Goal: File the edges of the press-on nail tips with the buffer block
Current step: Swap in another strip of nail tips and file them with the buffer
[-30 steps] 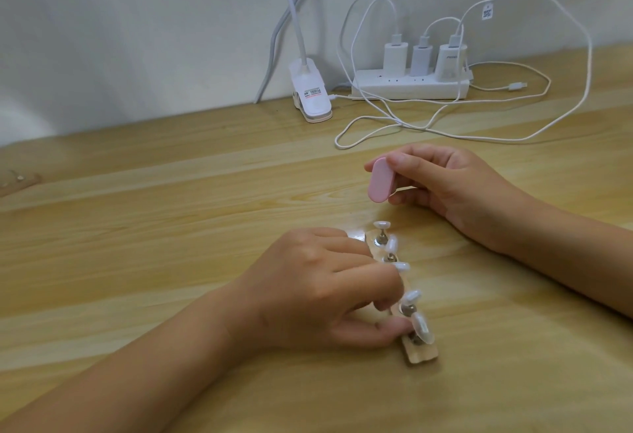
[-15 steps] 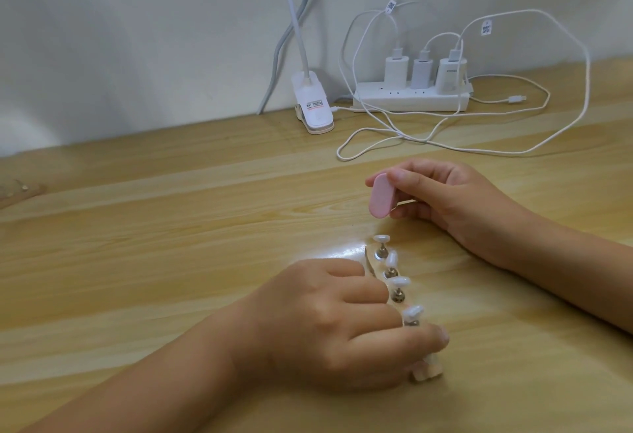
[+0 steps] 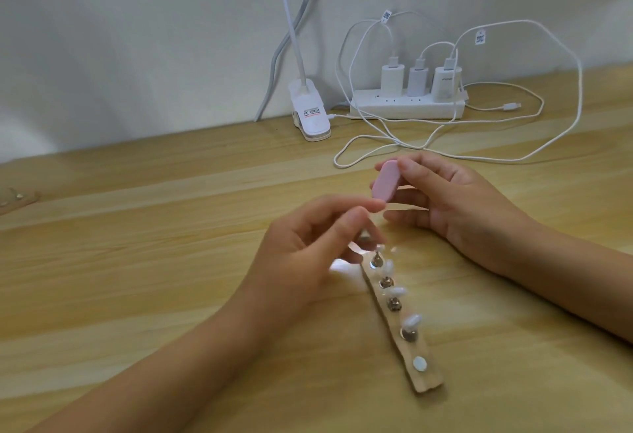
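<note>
We had lifted our left hand [image 3: 301, 247] off the strip [image 3: 424, 381], pinching a blurred tip [image 3: 365, 240] seemingly from its near end, while beyond its far end our right hand [image 3: 455, 203] gripped the buffer [image 3: 385, 180], ready to file.

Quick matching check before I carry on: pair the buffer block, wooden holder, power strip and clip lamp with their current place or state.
1 buffer block
2 wooden holder
3 power strip
4 clip lamp

A three chargers plugged in
B pinched in the right hand
C flat on the table, nearest spot bare
D neck rising out of view

Pairs: 1-B, 2-C, 3-A, 4-D
</note>
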Available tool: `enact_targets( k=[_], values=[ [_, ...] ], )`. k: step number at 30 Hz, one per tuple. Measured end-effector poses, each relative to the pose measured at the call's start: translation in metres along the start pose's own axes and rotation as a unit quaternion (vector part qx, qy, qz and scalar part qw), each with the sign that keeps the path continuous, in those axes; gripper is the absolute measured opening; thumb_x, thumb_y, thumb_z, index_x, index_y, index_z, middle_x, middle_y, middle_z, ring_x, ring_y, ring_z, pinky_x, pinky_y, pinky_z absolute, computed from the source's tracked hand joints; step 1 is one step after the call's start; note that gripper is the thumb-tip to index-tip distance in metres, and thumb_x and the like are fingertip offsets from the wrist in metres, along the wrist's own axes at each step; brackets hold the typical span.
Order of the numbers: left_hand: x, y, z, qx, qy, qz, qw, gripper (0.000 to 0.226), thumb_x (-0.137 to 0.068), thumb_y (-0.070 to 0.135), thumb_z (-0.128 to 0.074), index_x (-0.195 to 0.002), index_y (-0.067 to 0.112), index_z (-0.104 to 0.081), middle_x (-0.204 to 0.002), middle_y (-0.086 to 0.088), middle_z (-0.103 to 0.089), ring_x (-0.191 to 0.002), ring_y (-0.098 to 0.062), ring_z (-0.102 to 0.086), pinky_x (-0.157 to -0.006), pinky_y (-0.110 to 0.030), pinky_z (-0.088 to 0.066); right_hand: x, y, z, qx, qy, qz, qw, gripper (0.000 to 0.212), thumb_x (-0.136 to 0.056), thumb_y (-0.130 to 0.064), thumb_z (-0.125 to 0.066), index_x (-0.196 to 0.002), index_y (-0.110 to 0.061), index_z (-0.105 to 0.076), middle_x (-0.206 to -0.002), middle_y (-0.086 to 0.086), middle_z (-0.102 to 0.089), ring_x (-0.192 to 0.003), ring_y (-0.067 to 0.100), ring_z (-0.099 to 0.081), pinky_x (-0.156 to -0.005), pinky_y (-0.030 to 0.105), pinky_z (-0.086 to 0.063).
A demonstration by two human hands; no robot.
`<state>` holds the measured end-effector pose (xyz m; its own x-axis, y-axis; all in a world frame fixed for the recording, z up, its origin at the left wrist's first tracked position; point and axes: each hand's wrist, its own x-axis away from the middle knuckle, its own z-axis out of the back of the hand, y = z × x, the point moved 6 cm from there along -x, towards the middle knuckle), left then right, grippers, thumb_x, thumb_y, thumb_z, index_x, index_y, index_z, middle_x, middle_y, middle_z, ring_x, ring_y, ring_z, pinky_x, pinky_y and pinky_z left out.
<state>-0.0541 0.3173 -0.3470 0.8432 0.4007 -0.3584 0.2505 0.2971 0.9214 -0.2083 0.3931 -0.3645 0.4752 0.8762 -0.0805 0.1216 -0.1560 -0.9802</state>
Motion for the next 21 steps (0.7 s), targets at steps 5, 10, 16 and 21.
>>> enact_targets(
  k=[5,10,16,21],
  values=[
    [-0.007,-0.020,0.009,0.091,0.008,0.106,0.990,0.022,-0.091,0.028,-0.061,-0.106,0.025,-0.075,-0.088,0.004,-0.071,-0.084,-0.006,-0.065,-0.073,-0.017,-0.051,0.001,-0.002,-0.001,-0.024,0.001,0.010,1.000,0.024,-0.085,-0.040,-0.060,-0.100,-0.024,-0.072,-0.102,0.011,-0.073,-0.096,0.023,-0.072,-0.073,0.026,-0.057],
    [-0.010,-0.026,0.013,0.129,0.030,0.114,0.985,0.030,-0.086,0.016,-0.064,-0.112,0.029,-0.071,-0.093,0.004,-0.072,-0.090,-0.007,-0.066,-0.080,-0.018,-0.052,0.000,-0.004,0.002,-0.040,0.022,0.022,0.999,0.025,-0.085,-0.036,-0.060,-0.102,-0.020,-0.070,-0.100,0.011,-0.072,-0.093,0.025,-0.073,-0.072,0.022,-0.057],
    [-0.011,-0.029,0.017,0.160,0.056,0.121,0.978,0.043,-0.076,0.008,-0.075,-0.116,0.018,-0.064,-0.090,0.002,-0.074,-0.095,-0.008,-0.069,-0.083,-0.017,-0.052,0.012,-0.019,-0.005,0.083,0.032,0.143,0.986,0.028,-0.087,-0.028,-0.069,-0.113,-0.020,-0.065,-0.112,0.014,-0.067,-0.102,0.020,-0.068,-0.085,0.027,-0.056],
    [-0.011,-0.030,0.011,0.140,0.023,0.124,0.982,0.042,-0.078,0.006,-0.073,-0.116,0.019,-0.063,-0.091,-0.002,-0.074,-0.087,-0.014,-0.068,-0.085,-0.026,-0.052,0.040,-0.035,-0.037,0.314,-0.068,0.351,0.880,0.039,-0.087,-0.016,-0.067,-0.123,-0.012,-0.053,-0.117,0.008,-0.059,-0.112,0.023,-0.058,-0.101,0.032,-0.044]
  ],
)
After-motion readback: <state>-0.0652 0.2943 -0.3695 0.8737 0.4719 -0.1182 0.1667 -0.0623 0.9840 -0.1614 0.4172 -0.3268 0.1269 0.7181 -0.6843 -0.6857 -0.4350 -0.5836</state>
